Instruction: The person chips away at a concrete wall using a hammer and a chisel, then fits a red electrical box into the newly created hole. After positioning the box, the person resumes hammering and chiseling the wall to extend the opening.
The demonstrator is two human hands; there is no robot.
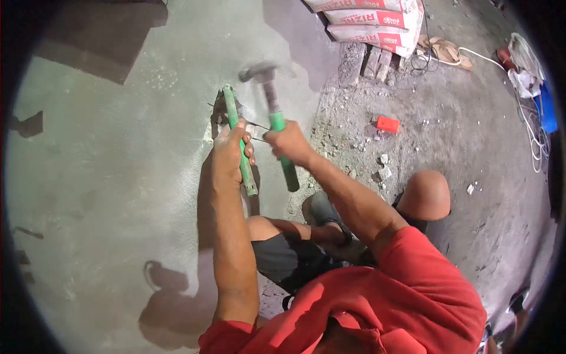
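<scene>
Seemingly early on: left hand (231, 154) clamped on green chisel (229, 109), tip on wall (118, 147) at twelve o'clock; right hand (287, 141) gripping hammer (271, 97) at one o'clock; only small chipped patch (217, 121) opened so far.

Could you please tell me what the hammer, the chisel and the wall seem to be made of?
The hammer: dull grey head, likely steel; shaft with a green grip, perhaps rubber or plastic. The chisel: green-coated bar, probably painted metal. The wall: matte grey-green plaster or cement render, chipped open at the chisel's tip.
</scene>
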